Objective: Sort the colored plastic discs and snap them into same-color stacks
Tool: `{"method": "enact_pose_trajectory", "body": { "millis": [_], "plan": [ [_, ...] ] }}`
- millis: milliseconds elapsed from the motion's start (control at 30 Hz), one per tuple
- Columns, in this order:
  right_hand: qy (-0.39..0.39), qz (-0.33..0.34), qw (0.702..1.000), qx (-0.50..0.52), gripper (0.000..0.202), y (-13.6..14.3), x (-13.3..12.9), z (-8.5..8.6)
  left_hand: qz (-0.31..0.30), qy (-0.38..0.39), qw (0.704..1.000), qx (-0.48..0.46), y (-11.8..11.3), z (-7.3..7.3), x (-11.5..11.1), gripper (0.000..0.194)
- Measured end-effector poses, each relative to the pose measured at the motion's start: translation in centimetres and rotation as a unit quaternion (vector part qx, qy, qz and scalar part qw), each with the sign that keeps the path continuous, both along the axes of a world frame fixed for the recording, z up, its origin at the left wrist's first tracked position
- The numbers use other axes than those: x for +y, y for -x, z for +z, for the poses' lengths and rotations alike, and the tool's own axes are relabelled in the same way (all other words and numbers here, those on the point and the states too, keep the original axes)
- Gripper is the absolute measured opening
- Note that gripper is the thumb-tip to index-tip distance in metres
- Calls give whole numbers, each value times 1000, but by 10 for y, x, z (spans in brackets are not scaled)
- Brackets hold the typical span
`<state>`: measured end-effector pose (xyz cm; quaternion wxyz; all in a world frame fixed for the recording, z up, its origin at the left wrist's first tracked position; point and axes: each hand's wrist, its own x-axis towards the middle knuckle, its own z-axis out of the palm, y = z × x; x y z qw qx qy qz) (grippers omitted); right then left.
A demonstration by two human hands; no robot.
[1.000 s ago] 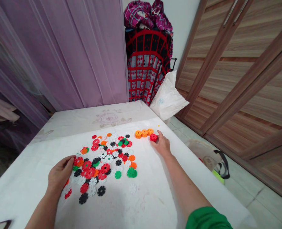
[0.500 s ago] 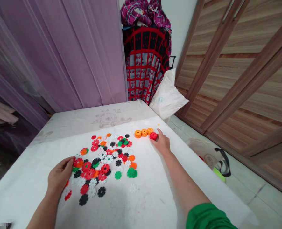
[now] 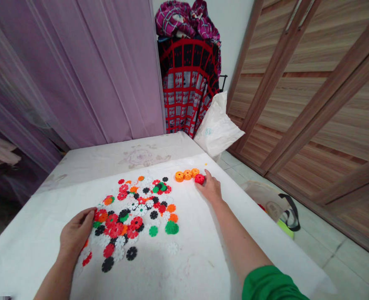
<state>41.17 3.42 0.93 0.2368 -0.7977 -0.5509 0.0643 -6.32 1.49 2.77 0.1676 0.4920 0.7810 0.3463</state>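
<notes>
While right grip (image 3: 211, 190) pinches red stack (image 3: 199, 179) near table edge (image 3: 230, 183), left grip (image 3: 76, 233) unclear, open cloth (image 3: 161, 277) between arms (image 3: 239, 235).

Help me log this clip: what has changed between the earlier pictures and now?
Nothing was visibly moved, taken or let go; only the view shifted slightly. The right hand stays at the red snowflake-disc stack, near the three orange stacks, and the left hand at the left edge of the scattered snowflake discs.

Left forearm (image 3: 55, 273) and right forearm (image 3: 239, 235) are bare, the right below 1 plain green sleeve (image 3: 270, 285).
</notes>
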Motion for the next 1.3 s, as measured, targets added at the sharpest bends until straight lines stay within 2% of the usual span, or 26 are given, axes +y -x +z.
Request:
{"method": "enact_pose_trajectory", "body": {
  "millis": [233,333,733,1033,1167,1300],
  "plan": [
    [-23,-5,1000,3,69,1,-3,-3,-9,-38,999,8,8,-14,3,35],
    [-13,-6,1000,2,68,0,-3,-3,-12,-26,1000,4,9,-16,4,37],
    [-16,1,1000,4,68,-1,-2,-3,-7,-4,1000,-6,4,-8,0,38],
    [-9,-4,1000,-15,66,2,-2,-1,-2,-29,1000,7,7,-14,2,33],
    [-33,1,999,16,66,0,-4,-2,-3,-27,1000,5,6,-14,2,34],
    [-66,-10,994,89,64,-3,-11,-9,3,-8,1000,5,5,-11,2,35]
  ]
}}
